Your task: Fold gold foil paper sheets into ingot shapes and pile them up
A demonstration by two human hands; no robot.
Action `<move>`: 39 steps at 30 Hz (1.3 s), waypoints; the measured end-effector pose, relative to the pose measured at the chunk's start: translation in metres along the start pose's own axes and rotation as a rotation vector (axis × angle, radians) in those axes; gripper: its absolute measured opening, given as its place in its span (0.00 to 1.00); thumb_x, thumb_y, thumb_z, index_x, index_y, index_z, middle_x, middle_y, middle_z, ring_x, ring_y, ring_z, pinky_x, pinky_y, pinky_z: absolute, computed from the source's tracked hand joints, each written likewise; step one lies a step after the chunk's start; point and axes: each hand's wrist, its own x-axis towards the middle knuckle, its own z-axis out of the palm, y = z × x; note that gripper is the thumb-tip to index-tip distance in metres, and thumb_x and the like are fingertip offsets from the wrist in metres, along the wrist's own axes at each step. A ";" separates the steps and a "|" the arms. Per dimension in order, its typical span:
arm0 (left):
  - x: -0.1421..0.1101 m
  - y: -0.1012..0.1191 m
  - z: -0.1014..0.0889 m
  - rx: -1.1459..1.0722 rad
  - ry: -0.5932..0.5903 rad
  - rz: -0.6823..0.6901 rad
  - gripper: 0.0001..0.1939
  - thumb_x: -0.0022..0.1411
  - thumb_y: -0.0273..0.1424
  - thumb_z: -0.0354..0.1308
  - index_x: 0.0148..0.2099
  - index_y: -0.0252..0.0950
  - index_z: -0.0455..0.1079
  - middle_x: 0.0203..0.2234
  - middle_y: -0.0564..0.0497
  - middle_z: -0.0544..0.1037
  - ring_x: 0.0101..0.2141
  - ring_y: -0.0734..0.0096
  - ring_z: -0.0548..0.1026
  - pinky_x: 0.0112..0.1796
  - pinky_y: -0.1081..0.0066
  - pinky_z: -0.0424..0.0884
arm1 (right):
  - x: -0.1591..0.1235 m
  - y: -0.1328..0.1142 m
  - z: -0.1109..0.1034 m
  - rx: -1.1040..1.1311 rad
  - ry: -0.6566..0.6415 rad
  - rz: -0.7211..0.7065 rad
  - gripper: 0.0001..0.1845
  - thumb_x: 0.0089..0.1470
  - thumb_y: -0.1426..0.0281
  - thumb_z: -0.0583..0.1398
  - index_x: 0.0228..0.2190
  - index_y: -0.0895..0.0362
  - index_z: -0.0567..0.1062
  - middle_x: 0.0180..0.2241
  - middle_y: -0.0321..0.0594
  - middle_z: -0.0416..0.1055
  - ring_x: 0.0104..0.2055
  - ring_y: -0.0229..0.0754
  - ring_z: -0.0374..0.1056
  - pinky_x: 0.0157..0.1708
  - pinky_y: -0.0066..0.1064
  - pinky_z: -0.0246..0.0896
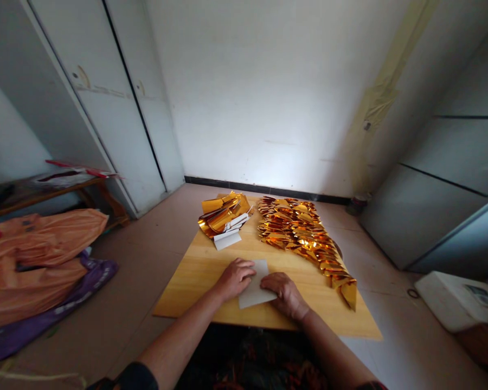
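A small pale sheet of paper [255,295] lies near the front of the wooden board [195,276]. My left hand [236,278] is at its upper left edge, bent fingers pressed together on the paper. At the right edge, my right hand [283,293] has its fingers curled over the sheet, with part of its grip hidden beneath the hand. Beyond my left hand sits a loose pile of gold foil sheets [222,219], some showing their white backs [228,240]. Rows of folded gold foil pieces [296,227] overlap along the board's right side.
An orange cloth or sack [44,238] and a purple bag [87,287] lie on the floor at left, by a wooden bench [101,189]. Grey cabinets [106,108] stand behind them. A white box [455,303] is at right. The white wall [260,97] rises behind the board.
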 end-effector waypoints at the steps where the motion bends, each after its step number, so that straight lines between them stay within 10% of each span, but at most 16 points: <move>1: -0.002 0.000 -0.003 -0.019 0.021 -0.009 0.13 0.53 0.20 0.55 0.38 0.38 0.75 0.45 0.47 0.75 0.46 0.65 0.70 0.47 0.64 0.67 | 0.001 0.001 0.000 0.039 0.026 0.053 0.13 0.52 0.65 0.57 0.39 0.56 0.76 0.39 0.44 0.76 0.43 0.44 0.70 0.45 0.35 0.61; 13: -0.016 -0.004 -0.025 0.086 0.016 -0.128 0.16 0.48 0.16 0.50 0.34 0.36 0.73 0.33 0.49 0.75 0.38 0.66 0.71 0.40 0.68 0.67 | 0.055 -0.016 0.008 -0.212 0.043 0.669 0.10 0.57 0.65 0.53 0.34 0.53 0.74 0.31 0.37 0.76 0.33 0.37 0.70 0.30 0.23 0.53; 22: -0.025 0.000 -0.022 0.129 0.121 -0.194 0.25 0.52 0.18 0.52 0.52 0.38 0.66 0.39 0.49 0.75 0.41 0.66 0.71 0.45 0.65 0.66 | 0.060 -0.020 0.027 -0.506 0.047 0.679 0.07 0.59 0.66 0.53 0.34 0.56 0.68 0.33 0.39 0.71 0.33 0.37 0.69 0.27 0.25 0.52; 28: -0.023 0.006 -0.026 0.211 0.025 -0.103 0.14 0.59 0.23 0.51 0.41 0.41 0.74 0.36 0.50 0.75 0.40 0.66 0.70 0.43 0.66 0.65 | 0.060 -0.017 0.030 -0.499 0.066 0.693 0.07 0.59 0.70 0.50 0.39 0.56 0.67 0.33 0.38 0.71 0.33 0.36 0.70 0.26 0.25 0.51; 39: -0.022 0.012 -0.025 0.249 0.017 -0.145 0.20 0.60 0.21 0.48 0.53 0.41 0.67 0.38 0.49 0.74 0.40 0.66 0.69 0.44 0.65 0.65 | 0.058 -0.015 0.032 -0.519 0.056 0.674 0.10 0.58 0.71 0.51 0.41 0.56 0.67 0.34 0.39 0.71 0.33 0.37 0.70 0.26 0.25 0.51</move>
